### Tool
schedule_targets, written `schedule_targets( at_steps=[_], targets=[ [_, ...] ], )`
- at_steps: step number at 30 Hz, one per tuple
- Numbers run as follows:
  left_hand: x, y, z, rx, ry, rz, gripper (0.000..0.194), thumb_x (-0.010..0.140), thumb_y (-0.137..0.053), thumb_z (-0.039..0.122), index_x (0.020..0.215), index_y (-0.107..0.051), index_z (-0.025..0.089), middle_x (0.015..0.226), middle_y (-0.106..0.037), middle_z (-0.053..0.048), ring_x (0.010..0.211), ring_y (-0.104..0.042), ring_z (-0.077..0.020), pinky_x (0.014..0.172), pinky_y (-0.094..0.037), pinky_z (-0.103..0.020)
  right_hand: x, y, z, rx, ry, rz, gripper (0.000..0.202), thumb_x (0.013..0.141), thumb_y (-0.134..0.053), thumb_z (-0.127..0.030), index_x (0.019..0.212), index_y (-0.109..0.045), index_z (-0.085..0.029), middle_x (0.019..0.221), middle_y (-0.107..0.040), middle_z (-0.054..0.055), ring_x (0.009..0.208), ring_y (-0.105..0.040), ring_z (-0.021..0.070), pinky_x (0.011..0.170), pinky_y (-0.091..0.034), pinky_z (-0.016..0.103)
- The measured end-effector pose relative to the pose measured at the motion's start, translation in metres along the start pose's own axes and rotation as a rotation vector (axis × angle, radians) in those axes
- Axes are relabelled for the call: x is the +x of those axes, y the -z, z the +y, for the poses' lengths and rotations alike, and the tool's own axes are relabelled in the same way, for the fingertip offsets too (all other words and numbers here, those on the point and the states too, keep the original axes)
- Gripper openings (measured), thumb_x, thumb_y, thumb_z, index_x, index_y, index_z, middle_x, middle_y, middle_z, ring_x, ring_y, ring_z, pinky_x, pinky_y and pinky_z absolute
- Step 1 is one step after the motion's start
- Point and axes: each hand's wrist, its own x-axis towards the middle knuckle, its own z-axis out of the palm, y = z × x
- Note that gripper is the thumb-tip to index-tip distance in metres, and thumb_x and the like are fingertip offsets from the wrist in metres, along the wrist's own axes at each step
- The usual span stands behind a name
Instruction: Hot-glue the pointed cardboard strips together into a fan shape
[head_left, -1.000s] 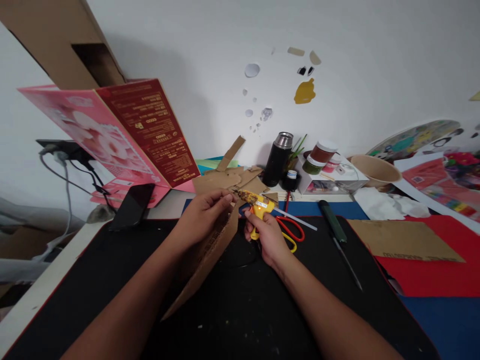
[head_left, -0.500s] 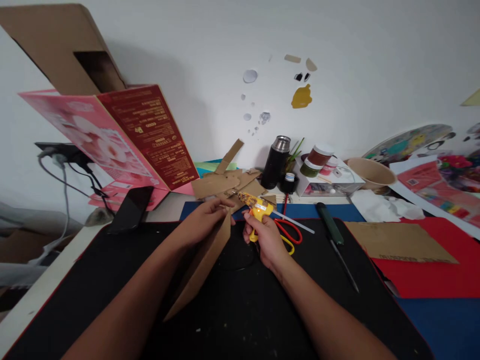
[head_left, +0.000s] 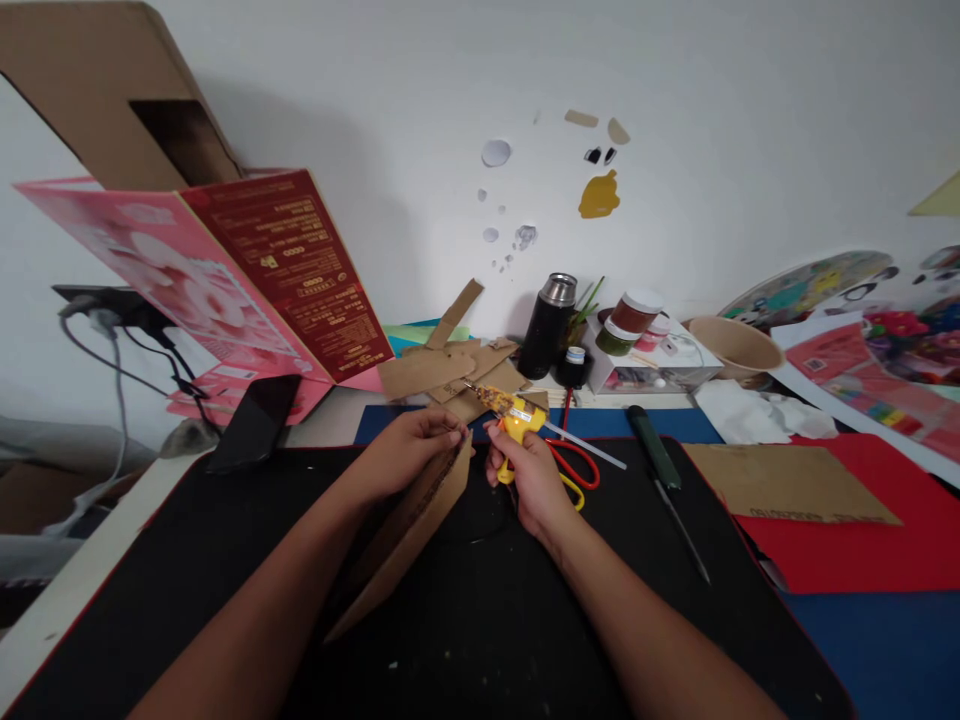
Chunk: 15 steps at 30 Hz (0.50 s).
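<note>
My left hand (head_left: 412,450) is closed on the far end of a folded piece of cardboard (head_left: 420,545), which stands tilted on the black mat (head_left: 480,640). My right hand (head_left: 529,470) grips a yellow glue gun (head_left: 517,420) by its handle. The gun's metal nozzle points left and away from me, just beyond the cardboard's top corner and apart from it. A clear glue stick (head_left: 589,446) juts from the gun's rear. Scissors (head_left: 577,465) with red and yellow handles lie behind my right hand, their blades hidden.
Cardboard scraps (head_left: 450,370) are heaped near the wall, beside a black thermos (head_left: 550,325). To the right lie a green-handled screwdriver-like tool (head_left: 660,455) and a cardboard sheet (head_left: 787,482) on red paper (head_left: 900,550). A phone (head_left: 255,420) rests at left by a pink box (head_left: 285,270).
My left hand has shifted slightly down, and the cardboard has turned so its inner side shows more. The glue gun stays almost in place in my right hand. The whole view has moved slightly.
</note>
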Motion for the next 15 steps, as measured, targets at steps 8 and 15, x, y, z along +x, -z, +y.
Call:
schedule_targets(
  at_steps=[8, 15],
  targets=[
    [-0.003, -0.010, 0.003, -0.054, 0.045, -0.014, 0.060, 0.086, -0.067, 0.040, 0.141, -0.055, 0.017, 0.089, -0.073, -0.003, 0.084, -0.066, -0.0226, 0.081, -0.049, -0.037, -0.001, 0.000, 0.001, -0.057, 0.018, -0.051, 0.042, 0.079, -0.078, -0.051, 0.066, -0.060, -0.016, 0.051, -0.053, -0.004, 0.043, -0.051, 0.0092, 0.044, -0.040, 0.021],
    [-0.007, -0.013, 0.009, 0.020, 0.104, 0.023, 0.085, 0.087, -0.067, 0.038, 0.160, -0.031, 0.013, 0.082, -0.074, -0.002, 0.076, -0.065, -0.0219, 0.071, -0.046, -0.033, -0.003, -0.002, 0.002, -0.109, 0.002, -0.075, 0.039, 0.075, -0.081, -0.052, 0.076, -0.064, -0.017, 0.052, -0.056, -0.005, 0.041, -0.052, 0.0096, 0.042, -0.041, 0.020]
  ],
)
